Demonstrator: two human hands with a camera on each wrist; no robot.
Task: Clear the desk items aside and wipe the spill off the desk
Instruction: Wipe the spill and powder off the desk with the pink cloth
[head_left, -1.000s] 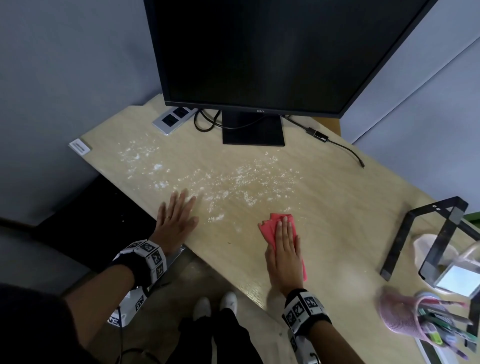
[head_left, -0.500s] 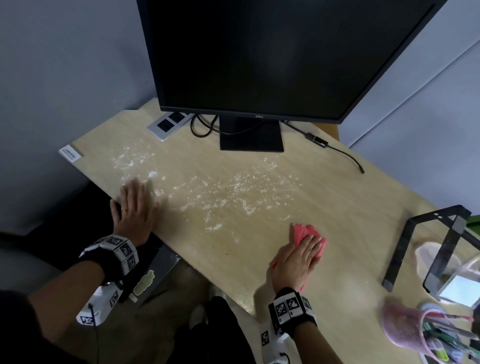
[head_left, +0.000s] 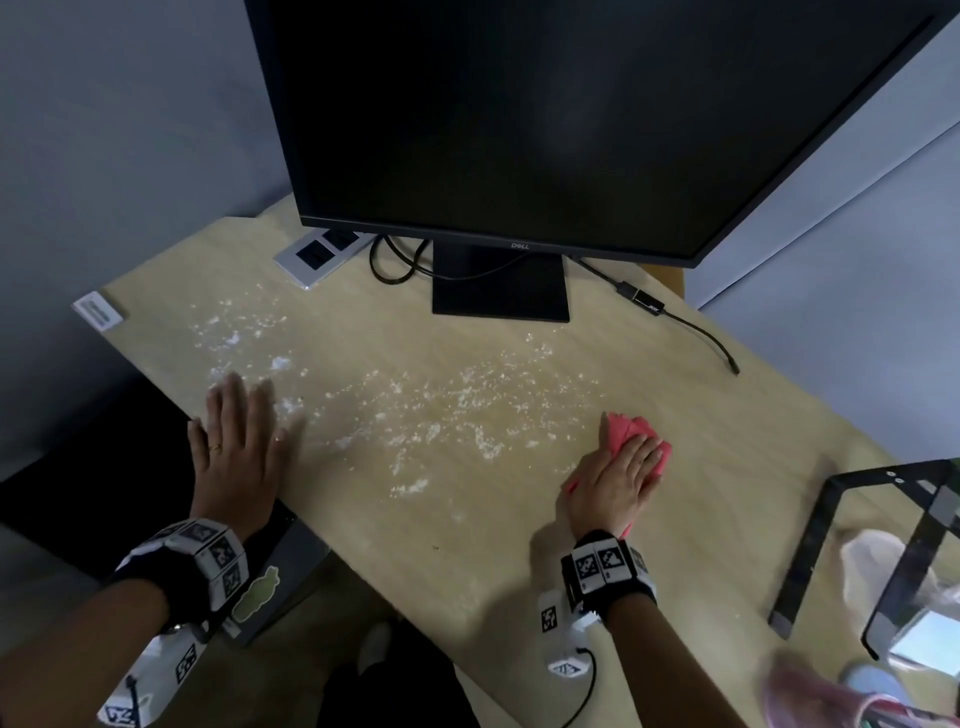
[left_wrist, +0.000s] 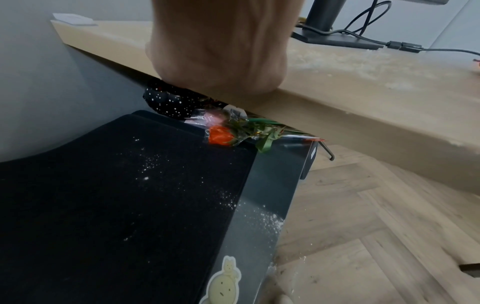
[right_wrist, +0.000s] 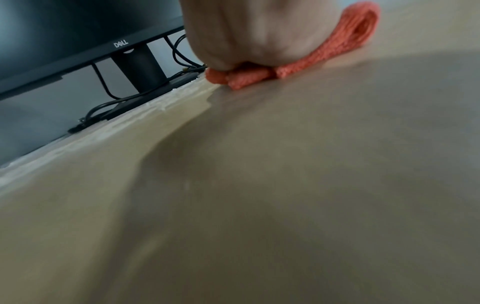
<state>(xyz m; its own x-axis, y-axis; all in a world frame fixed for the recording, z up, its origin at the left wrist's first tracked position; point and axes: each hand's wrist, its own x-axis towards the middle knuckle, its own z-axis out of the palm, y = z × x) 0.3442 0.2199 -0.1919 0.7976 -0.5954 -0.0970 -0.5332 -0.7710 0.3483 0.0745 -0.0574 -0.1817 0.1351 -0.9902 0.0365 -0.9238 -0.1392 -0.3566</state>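
Observation:
White powder, the spill (head_left: 415, 410), lies scattered over the light wooden desk (head_left: 519, 545) in front of the monitor. My right hand (head_left: 618, 478) presses flat with straight fingers on a folded pink cloth (head_left: 631, 434) at the spill's right end; in the right wrist view the cloth (right_wrist: 358, 35) bulges out under the palm. At the desk's left front edge my left hand (head_left: 236, 441) lies flat, its fingertips at the powder's left patch. The left wrist view shows the heel of that hand (left_wrist: 221, 53) on the desk edge.
A black monitor (head_left: 545, 119) on its stand (head_left: 498, 283) fills the back, with cables and a socket plate (head_left: 324, 254). A black metal stand (head_left: 883, 545), a cup and a pink pen holder (head_left: 810, 691) sit at the right. A black case (left_wrist: 116, 205) stands under the desk's left edge.
My right hand slid the pink cloth from the desk's middle to the right. My left hand moved left along the front edge, and the camera view shifted.

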